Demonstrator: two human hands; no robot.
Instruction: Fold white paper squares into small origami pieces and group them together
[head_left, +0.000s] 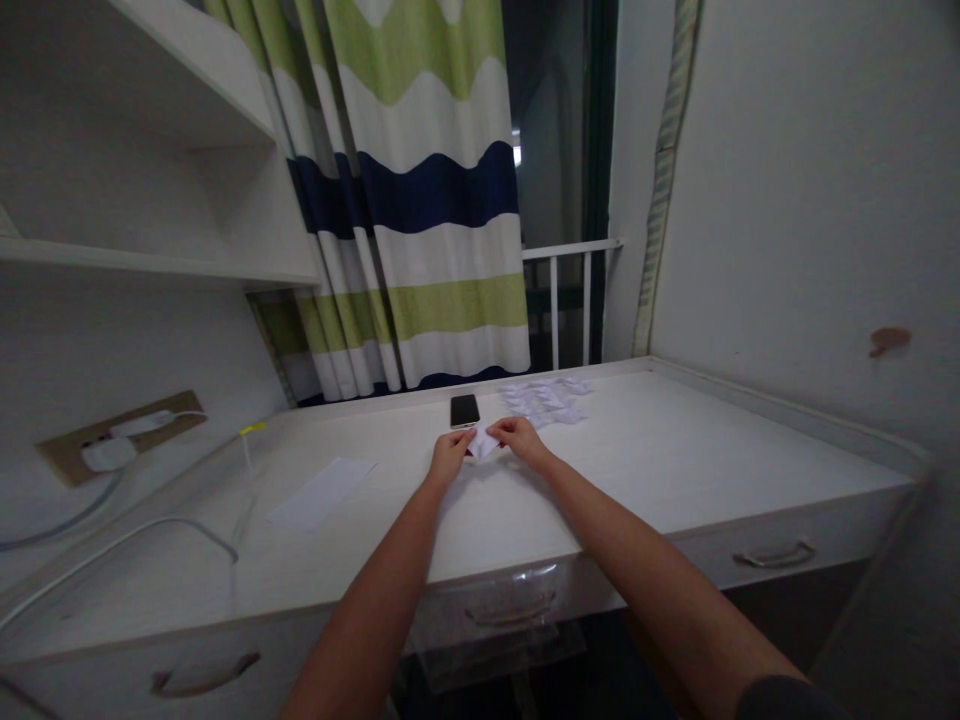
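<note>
Both my hands meet over the middle of the white desk [675,470]. My left hand [448,458] and my right hand [520,438] pinch a small folded piece of white paper [484,442] between their fingertips, fingers closed on its edges. A dark phone [464,410] lies flat just beyond the paper. Several small folded white paper pieces [546,398] are heaped behind my right hand, near the desk's back edge. A flat sheet of white paper [322,492] rests to the left of my left forearm.
A striped green, white and navy curtain [420,200] hangs behind the desk, with a white railing [570,290] beside it. Wall shelves [150,260] sit at the left above a socket [112,440] with white cables. Drawer handles [776,555] line the desk front.
</note>
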